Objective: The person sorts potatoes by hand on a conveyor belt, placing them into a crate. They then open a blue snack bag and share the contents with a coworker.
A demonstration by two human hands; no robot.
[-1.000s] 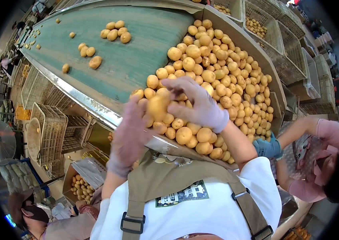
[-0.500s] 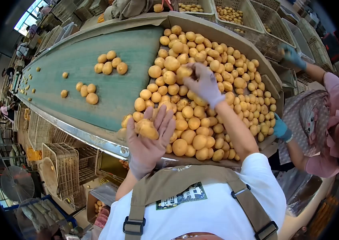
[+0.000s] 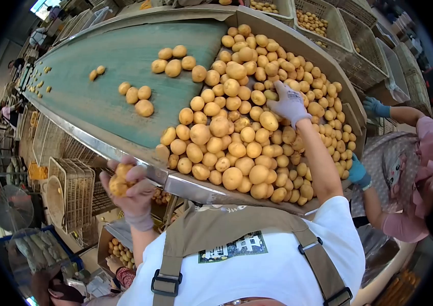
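My left hand [image 3: 135, 198], in a pale glove, is off the near edge of the sorting table, with fingers curled round potatoes [image 3: 120, 179]; fingers hide how many. My right hand [image 3: 289, 103], gloved too, reaches over the big heap of potatoes [image 3: 232, 178]. Its thumb and fingers are apart, close to the potatoes in the middle of the heap, and nothing is visibly held. More potatoes in small clusters lie on the green conveyor belt [image 3: 175, 94] at the left.
A metal rim [image 3: 201, 191] borders the table. Crates with potatoes [image 3: 313, 23] stand behind it. To the right, a co-worker's blue-gloved hand [image 3: 359, 172] is at the heap's edge. Plastic crates [image 3: 73, 191] and a box of potatoes [image 3: 119, 252] are at the lower left.
My left hand has moved left and down with its potatoes, from above the heap to beyond the table edge. My right hand let go of a potato and shifted right. Belt potatoes have moved right.
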